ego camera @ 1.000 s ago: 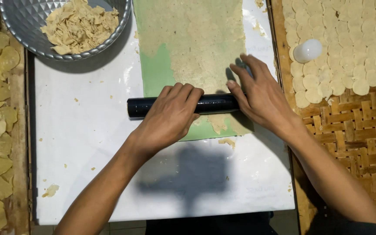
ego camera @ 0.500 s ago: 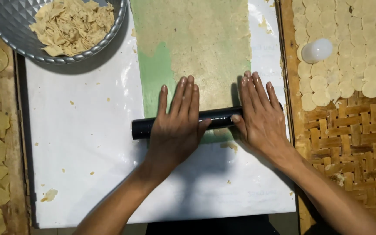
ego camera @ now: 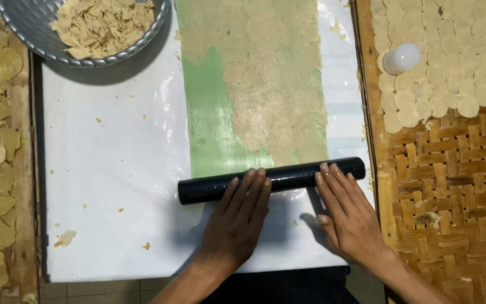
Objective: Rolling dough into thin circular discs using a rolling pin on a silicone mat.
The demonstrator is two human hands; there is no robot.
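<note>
Fingers of both hands, left hand [ego camera: 236,222] and right hand [ego camera: 351,217], lie flat and open on the black rolling pin [ego camera: 271,179], at the thin dough sheet's [ego camera: 277,84] near edge. Pin looks stiff, probably smooth; dough seems fragile.

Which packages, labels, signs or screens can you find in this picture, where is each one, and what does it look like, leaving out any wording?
Printed patch on the white plastic sheet: a faint grey-blue mark at the sheet's right edge, beside the green strip covered in thin beige dough; too faint to make out further.
No packages, signs or screens are in view.
</note>
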